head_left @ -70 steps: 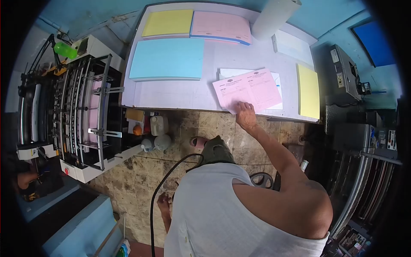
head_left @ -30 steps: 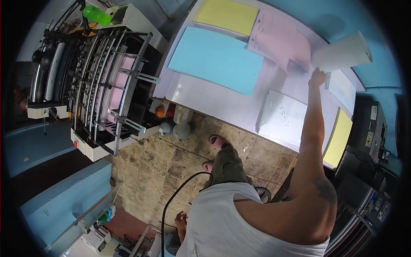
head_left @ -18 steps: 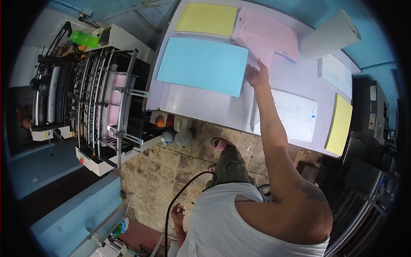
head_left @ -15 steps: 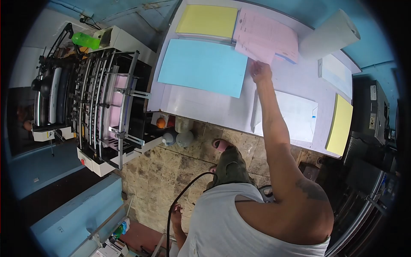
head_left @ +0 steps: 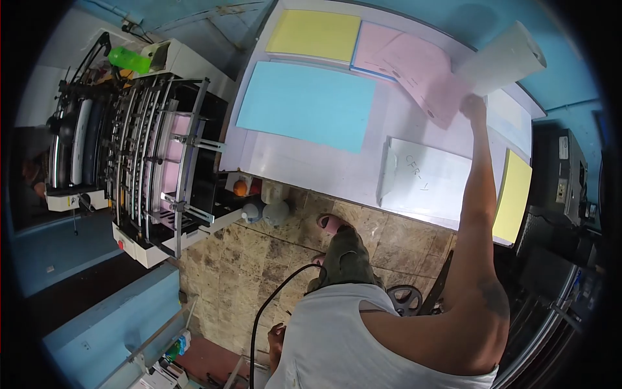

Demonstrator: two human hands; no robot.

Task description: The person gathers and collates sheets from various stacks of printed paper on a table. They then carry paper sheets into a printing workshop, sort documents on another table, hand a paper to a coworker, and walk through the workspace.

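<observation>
Over the right part of the table, my right hand [head_left: 473,106] is closed on the edge of a pink sheet [head_left: 429,97], which is bent and blurred by motion. The sheet lies partly over the pink paper stack [head_left: 376,48]. My left hand [head_left: 276,340] hangs low beside my body, its fingers curled and partly hidden, and I cannot make out anything in it. A blue paper stack [head_left: 304,104] and a yellow stack [head_left: 313,34] lie left of the pink one. Nearer the front edge is a white packet [head_left: 424,181] with handwriting.
A white roll [head_left: 505,61] stands at the table's back right. Another yellow stack [head_left: 513,198] lies at the right end. To the left is a machine [head_left: 155,155] with rollers. A black cable [head_left: 262,305] runs beside my body. Plastic jugs [head_left: 275,212] stand under the table.
My right hand has moved right from beside the blue stack, drawing the pink sheet across the pink stack. The handwriting on the white packet now shows. My left hand has lowered slightly.
</observation>
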